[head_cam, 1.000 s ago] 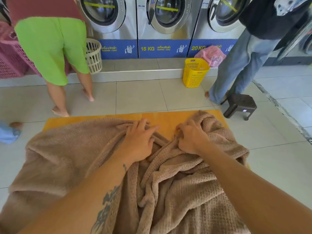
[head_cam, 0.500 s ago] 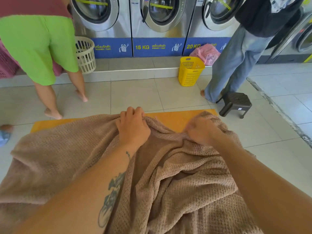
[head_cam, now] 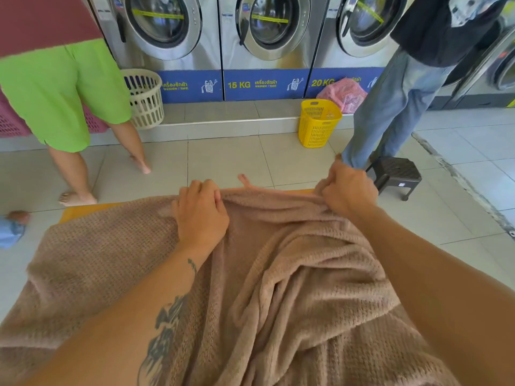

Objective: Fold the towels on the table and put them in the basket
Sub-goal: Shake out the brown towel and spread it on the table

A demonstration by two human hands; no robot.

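A large beige waffle-weave towel (head_cam: 292, 288) lies rumpled over the yellow wooden table (head_cam: 83, 211) and hides nearly all of it. My left hand (head_cam: 202, 213) grips the towel's far edge near the middle, fingers curled over the hem. My right hand (head_cam: 348, 190) pinches the same far edge further right, at the table's far right corner, lifting it slightly. The stretch of edge between my hands is pulled fairly straight. A yellow basket (head_cam: 317, 123) stands on the floor beyond the table.
A cream basket (head_cam: 145, 98) sits by the washing machines (head_cam: 264, 37). A person in green shorts (head_cam: 55, 93) stands far left, another in jeans (head_cam: 390, 107) far right beside a dark stool (head_cam: 395, 174). A pink mesh bag (head_cam: 342, 93) lies behind the yellow basket.
Both hands moved from the towel's bunched middle to its far edge and took hold of it. They drew apart, the right going right, and the folds between them flattened.
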